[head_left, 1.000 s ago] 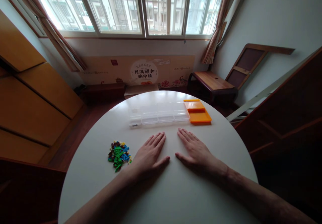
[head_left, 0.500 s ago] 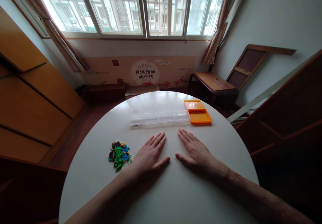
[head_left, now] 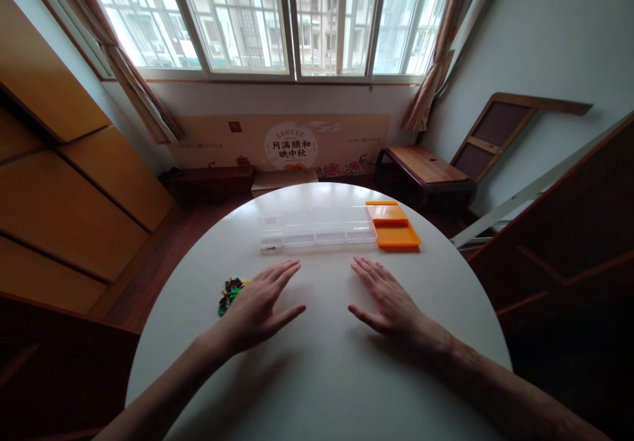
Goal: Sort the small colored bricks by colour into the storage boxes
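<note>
A round white table [head_left: 321, 375] fills the lower view. My left hand [head_left: 257, 302] hovers just above it, open with fingers stretched, partly covering a small pile of coloured bricks [head_left: 228, 294] at its left. My right hand [head_left: 384, 299] lies flat on the table, open, fingers spread. Beyond both hands stands a clear plastic compartment box [head_left: 319, 233], and an orange tray [head_left: 393, 226] sits against its right end.
Wooden cabinets [head_left: 64, 190] stand at the left. A low wooden bench [head_left: 426, 167] and a leaning wooden frame [head_left: 500, 127] are at the right. Windows [head_left: 277, 18] and a printed panel [head_left: 292, 144] lie beyond the table's far edge.
My left hand has lifted off the table and moved left, over part of the brick pile. The right hand stays flat. The view has shifted slightly.
</note>
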A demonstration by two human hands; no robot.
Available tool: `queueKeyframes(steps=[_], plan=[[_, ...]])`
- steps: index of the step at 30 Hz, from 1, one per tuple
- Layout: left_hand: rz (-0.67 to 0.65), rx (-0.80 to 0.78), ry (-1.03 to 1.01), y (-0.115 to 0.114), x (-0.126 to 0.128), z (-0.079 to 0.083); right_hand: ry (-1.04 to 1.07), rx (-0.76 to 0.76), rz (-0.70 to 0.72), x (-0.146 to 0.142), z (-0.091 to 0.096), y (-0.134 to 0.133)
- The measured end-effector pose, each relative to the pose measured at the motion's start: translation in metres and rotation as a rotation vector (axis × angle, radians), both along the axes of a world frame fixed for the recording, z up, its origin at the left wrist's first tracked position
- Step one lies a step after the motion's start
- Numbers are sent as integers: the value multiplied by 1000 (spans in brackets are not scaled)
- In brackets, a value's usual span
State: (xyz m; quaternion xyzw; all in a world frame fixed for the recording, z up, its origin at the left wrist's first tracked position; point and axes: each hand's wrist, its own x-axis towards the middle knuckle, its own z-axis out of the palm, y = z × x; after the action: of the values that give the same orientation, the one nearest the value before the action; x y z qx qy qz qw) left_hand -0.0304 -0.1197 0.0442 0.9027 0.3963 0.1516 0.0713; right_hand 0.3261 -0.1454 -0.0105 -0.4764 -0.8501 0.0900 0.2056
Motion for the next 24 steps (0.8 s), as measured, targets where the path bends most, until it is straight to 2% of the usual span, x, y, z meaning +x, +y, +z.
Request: queueKeyframes(steps=[4, 7, 8, 11, 14, 18, 24], plan=[[59, 6, 3, 4, -56, 2, -9, -20, -4, 0, 0, -1], [137, 6, -28, 7, -102, -9, -6, -21, -7, 0, -3, -1], [126, 7, -32, 8, -115, -13, -2, -17, -8, 0, -4, -1], [107, -20, 1, 8, -138, -25, 3, -12, -11, -1, -5, -1], [68, -31, 14, 6, -135, -29, -7, -15, -10, -1, -5, -2], [17, -62, 65, 5, -109, -28, -20, -21, -10, -1, -4, -2], [13, -74, 71, 9, -79, -33, -27, -29, -7, -1, -5, 0]])
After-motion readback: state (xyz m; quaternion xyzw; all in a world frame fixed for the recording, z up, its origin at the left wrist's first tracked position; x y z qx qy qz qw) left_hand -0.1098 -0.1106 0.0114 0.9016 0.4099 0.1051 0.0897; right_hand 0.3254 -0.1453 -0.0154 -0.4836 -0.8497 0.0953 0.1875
